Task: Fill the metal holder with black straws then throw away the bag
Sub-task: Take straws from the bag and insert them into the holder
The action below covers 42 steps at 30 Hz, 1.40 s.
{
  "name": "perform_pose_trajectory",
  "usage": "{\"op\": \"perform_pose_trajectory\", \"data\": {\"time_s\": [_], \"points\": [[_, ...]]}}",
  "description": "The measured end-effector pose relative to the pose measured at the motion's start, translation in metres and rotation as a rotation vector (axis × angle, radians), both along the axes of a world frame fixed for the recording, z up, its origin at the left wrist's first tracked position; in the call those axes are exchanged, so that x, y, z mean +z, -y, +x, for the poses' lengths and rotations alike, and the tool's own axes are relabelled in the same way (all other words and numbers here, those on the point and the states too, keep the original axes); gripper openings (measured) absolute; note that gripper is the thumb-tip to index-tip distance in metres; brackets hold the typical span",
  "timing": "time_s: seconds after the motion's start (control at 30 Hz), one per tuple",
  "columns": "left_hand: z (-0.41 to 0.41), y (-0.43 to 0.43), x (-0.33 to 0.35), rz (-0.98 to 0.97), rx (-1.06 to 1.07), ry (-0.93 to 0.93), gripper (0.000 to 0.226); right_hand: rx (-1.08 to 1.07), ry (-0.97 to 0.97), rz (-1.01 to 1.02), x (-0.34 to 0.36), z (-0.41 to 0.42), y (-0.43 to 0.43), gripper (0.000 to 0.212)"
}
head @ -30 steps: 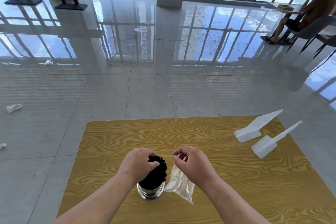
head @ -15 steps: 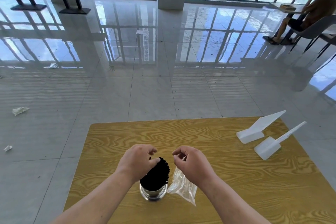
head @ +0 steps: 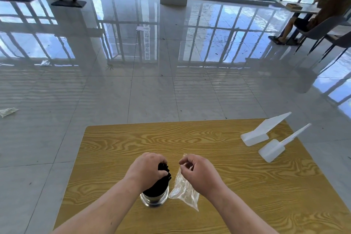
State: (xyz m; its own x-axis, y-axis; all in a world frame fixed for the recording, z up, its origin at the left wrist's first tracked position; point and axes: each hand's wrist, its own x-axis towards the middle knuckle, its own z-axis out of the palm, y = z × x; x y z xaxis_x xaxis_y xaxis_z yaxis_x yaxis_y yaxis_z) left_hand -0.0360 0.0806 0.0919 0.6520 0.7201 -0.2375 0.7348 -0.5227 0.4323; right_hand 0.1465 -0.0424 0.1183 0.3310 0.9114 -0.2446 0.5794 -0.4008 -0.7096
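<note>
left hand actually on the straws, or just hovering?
Touching. The head view shows the left hand curled over the tops of the straws standing in the metal holder, with no gap.

Far left: open table surface.
Far right: white scoops lying side by side.
Near centre: metal holder of black straws, bag.

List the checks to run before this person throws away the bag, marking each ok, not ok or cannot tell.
1. The black straws stand in the metal holder: ok.
2. The bag holds no straws: ok.
3. The right hand pinches the bag's top: ok.
4. The left hand is off the straws: not ok, it grips their tops.
5. A bin is within reach: cannot tell, none in view.
</note>
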Motion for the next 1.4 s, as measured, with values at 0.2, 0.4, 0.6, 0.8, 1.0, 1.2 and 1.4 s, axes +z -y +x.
{"op": "perform_pose_trajectory", "data": {"time_s": [0.2,0.4,0.6,0.8,1.0,1.2,1.4], "points": [[-0.006,-0.005,0.004,0.051,0.024,0.034,0.021,-0.006,-0.01,-0.007,0.0,0.001,-0.001,0.014],[-0.012,-0.013,0.022,0.024,0.052,0.063,0.018,0.021,0.009,-0.023,0.002,-0.006,-0.012,0.014],[-0.015,-0.026,0.057,0.014,0.034,0.07,0.014,0.049,0.011,-0.063,0.009,-0.021,-0.028,0.014],[-0.017,-0.036,0.105,0.046,0.01,0.117,0.011,0.131,-0.076,-0.113,0.02,-0.036,-0.046,0.043],[-0.016,-0.042,0.144,0.053,0.006,0.181,0.011,0.124,-0.276,-0.078,0.04,-0.05,-0.062,0.023],[-0.016,-0.052,0.157,0.028,0.067,0.33,0.011,0.081,-0.307,0.031,0.051,-0.058,-0.072,0.013],[-0.019,-0.06,0.142,-0.288,0.296,0.67,0.037,0.095,-0.414,0.028,0.066,-0.059,-0.072,0.015]]}}
